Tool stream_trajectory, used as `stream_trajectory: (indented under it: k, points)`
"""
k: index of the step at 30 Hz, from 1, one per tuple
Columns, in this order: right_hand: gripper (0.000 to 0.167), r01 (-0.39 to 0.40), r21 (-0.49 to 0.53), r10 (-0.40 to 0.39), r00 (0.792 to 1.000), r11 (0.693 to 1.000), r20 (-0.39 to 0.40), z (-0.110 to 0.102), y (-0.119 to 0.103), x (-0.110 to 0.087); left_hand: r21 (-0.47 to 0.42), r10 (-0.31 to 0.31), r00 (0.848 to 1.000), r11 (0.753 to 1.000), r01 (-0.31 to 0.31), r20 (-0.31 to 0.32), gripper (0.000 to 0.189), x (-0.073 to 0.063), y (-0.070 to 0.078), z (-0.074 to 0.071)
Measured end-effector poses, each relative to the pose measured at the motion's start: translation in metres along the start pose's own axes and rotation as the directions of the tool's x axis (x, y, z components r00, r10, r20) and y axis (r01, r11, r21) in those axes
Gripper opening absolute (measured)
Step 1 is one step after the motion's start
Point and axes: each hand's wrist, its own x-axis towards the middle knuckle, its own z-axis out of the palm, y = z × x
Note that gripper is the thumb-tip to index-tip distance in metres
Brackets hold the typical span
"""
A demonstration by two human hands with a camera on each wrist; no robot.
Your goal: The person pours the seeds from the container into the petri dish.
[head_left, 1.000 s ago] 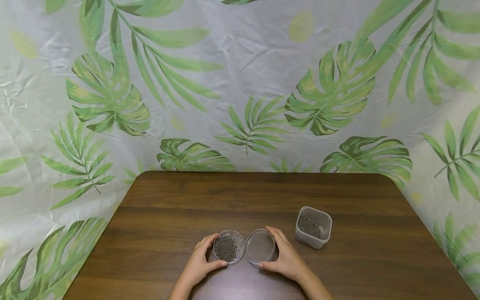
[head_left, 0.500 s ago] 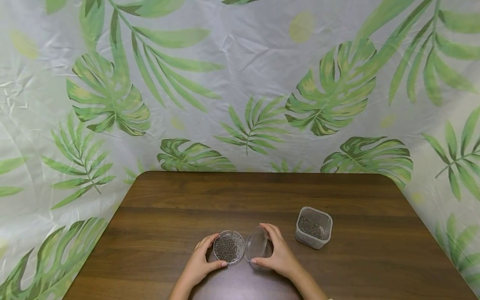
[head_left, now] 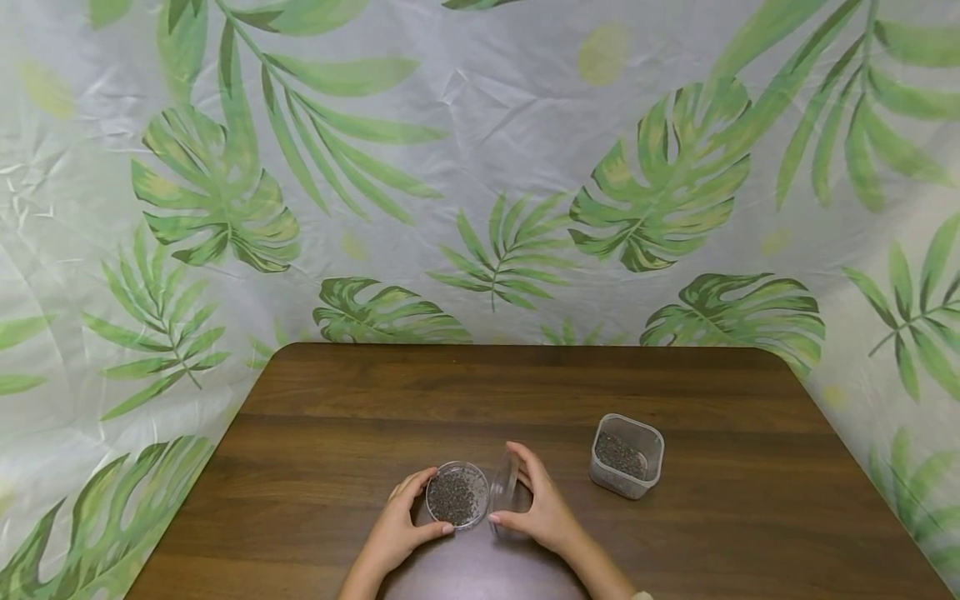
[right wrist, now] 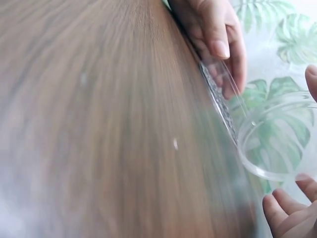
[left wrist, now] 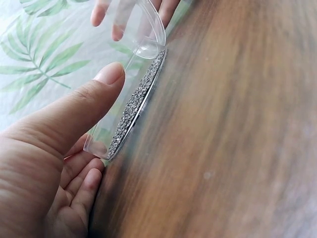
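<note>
A clear round petri dish (head_left: 453,497) with dark grey granules across most of its floor lies flat on the table near the front. My left hand (head_left: 399,523) grips it from the left, thumb at the near side and fingers at the far side. Just to the right, my right hand (head_left: 542,510) holds a clear round lid (head_left: 503,483) by its edge between thumb and fingers. The lid stands nearly upright, its lower edge right beside the dish. In the right wrist view the see-through lid (right wrist: 267,174) holds nothing, and its rim overlaps the end of the dish.
A square clear plastic tub (head_left: 627,457) with more dark granules stands on the wooden table (head_left: 360,400), to the right of and beyond my right hand. Behind the table hangs a leaf-patterned sheet (head_left: 510,167).
My right hand has tilted the lid from facing up to nearly upright and shifted left toward the dish. The left hand and the dish have kept their place.
</note>
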Motion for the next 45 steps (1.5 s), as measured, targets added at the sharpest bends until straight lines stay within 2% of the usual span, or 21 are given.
stream_trajectory:
  k: [4,11,14,18,23,25,28,30,33,39,45]
  points:
    - [0.093,0.019,0.039,-0.019,1.000,0.999,0.001,0.007,0.011,0.001,-0.004,-0.004,1.000,1.000,0.004,0.003,0.086,0.000,0.000,0.000]
    - [0.092,-0.008,0.072,0.007,1.000,0.997,0.019,0.008,-0.028,0.007,-0.013,-0.007,1.000,1.000,0.007,0.014,0.086,0.000,-0.001,0.000]
    - [0.093,-0.012,0.077,0.010,1.000,0.997,0.024,0.008,-0.030,0.008,-0.018,-0.010,1.000,1.000,0.010,0.019,0.086,0.000,0.000,0.000]
    - [0.094,0.006,0.058,-0.008,0.999,0.998,0.036,0.009,-0.035,0.010,-0.022,-0.008,1.000,1.000,0.009,0.017,0.086,0.000,0.000,0.000]
    - [0.095,0.038,-0.013,-0.037,0.998,0.999,0.048,0.009,-0.042,0.013,-0.021,0.001,1.000,1.000,0.000,0.016,0.085,0.001,-0.001,0.000]
    - [0.095,0.030,-0.045,-0.027,0.998,0.999,0.053,0.009,-0.044,0.013,-0.018,0.005,1.000,1.000,-0.004,0.016,0.085,0.001,-0.001,0.000]
    - [0.095,-0.024,-0.081,0.029,0.998,0.996,0.062,0.010,-0.046,0.014,-0.017,0.008,1.000,1.000,-0.008,0.016,0.085,0.000,-0.001,0.000]
    - [0.095,-0.057,-0.087,0.063,0.996,0.995,0.064,0.011,-0.045,0.014,-0.019,0.008,1.000,1.000,-0.007,0.018,0.084,0.000,-0.001,0.000]
    - [0.095,-0.064,-0.099,0.070,0.996,0.993,0.058,0.014,-0.038,0.015,-0.022,0.006,1.000,1.000,-0.006,0.022,0.085,0.000,0.000,0.000]
    - [0.097,-0.022,-0.184,0.034,0.998,0.983,0.062,0.021,-0.008,0.015,-0.021,0.005,1.000,1.000,-0.004,0.024,0.085,0.000,0.000,0.000]
    - [0.095,0.004,-0.201,0.011,0.997,0.980,0.077,0.028,-0.001,0.019,-0.024,0.012,1.000,1.000,-0.011,0.025,0.085,0.000,0.000,0.000]
